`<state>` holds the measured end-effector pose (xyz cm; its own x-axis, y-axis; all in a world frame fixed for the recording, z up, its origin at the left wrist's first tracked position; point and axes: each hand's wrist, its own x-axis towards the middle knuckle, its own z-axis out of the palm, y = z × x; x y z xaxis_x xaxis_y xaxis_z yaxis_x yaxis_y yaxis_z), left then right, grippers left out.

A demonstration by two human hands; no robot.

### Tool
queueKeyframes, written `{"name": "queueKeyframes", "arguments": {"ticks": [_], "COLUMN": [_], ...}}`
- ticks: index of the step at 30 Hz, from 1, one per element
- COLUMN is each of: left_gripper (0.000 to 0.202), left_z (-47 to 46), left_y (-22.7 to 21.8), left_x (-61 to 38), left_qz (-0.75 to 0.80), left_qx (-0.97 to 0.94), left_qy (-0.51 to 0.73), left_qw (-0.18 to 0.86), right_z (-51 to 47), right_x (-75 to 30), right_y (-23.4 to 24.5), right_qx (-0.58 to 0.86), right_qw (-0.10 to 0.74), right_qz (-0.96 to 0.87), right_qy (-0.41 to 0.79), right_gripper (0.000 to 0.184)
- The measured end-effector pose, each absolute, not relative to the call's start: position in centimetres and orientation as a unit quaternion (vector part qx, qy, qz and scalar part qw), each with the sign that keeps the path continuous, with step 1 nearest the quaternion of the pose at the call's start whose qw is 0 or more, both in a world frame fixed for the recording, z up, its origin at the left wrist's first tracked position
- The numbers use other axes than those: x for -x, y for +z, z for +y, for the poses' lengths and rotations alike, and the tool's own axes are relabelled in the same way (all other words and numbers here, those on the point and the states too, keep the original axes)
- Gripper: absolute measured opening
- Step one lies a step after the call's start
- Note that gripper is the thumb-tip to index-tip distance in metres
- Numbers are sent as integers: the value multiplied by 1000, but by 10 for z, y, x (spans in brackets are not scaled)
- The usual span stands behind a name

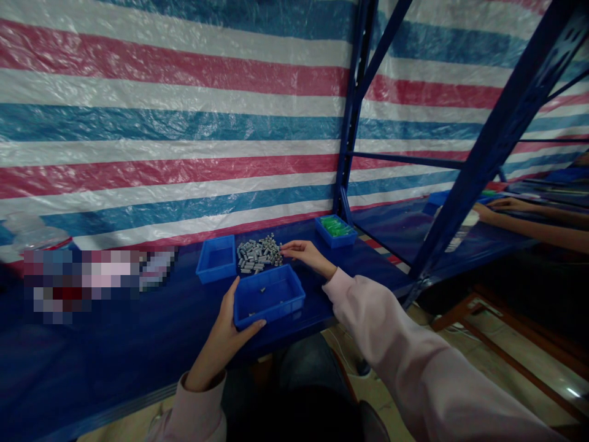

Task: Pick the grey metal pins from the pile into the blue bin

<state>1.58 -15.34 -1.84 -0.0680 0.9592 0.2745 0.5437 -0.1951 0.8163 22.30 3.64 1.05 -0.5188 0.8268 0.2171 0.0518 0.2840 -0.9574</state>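
Note:
My left hand (pixel 230 328) grips the near left corner of a blue plastic bin (pixel 271 316), thumb along its front and fingers on its left side. A few small metal pieces lie on the bin's floor. Behind it, a heap of small grey metal cylinders (pixel 257 253) is spread on the blue table. At the heap's right edge is my right hand (pixel 306 255), its fingertips pinched together. Whatever is between those fingertips is too small to make out. A second blue bin (pixel 217 255), with nothing visible inside, stands left of the heap.
A small blue bin (pixel 343 236) of green pieces stands at the back right, beside a blue metal shelf post (pixel 346 159). A slanting blue post (pixel 464 178) rises on the right. Beyond it are another person's hands (pixel 501 205). A clear bottle (pixel 39 236) stands far left.

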Motion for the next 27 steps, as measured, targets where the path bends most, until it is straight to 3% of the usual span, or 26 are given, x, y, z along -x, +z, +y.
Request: {"name": "queueKeyframes", "arguments": {"ticks": [2, 5, 8, 14, 17, 19, 21, 24, 27], "left_gripper": [90, 90, 90, 90, 89, 89, 89, 90, 90], "left_z": [-154, -154, -154, -155, -155, -155, -154, -154, -154], "left_y": [-19, -20, -19, -16, -16, -17, -17, -18, -17], "left_x": [-16, -16, -16, -17, -17, -17, -16, -16, -17], "left_qz": [587, 586, 585, 586, 586, 587, 585, 582, 580], "left_qx": [-639, -636, -635, -636, -636, -636, -636, -633, -631], "left_qy": [437, 440, 441, 439, 439, 438, 439, 446, 450], "left_qw": [238, 240, 244, 244, 244, 244, 247, 248, 250], "right_z": [42, 47, 49, 49, 50, 50, 46, 36, 27], "right_x": [-224, -228, -229, -228, -227, -226, -225, -225, -227], "right_y": [4, -4, -7, -7, -6, -2, 4, 16, 24], "right_qx": [384, 420, 421, 425, 422, 390, 327, 238, 190], "right_qw": [410, 368, 326, 334, 383, 438, 469, 429, 354], "right_qz": [-747, -804, -819, -814, -774, -712, -632, -560, -556], "right_qy": [356, 206, 215, 210, 275, 387, 523, 668, 728], "right_gripper": [24, 26, 24, 28, 19, 15, 23, 35, 36]}}
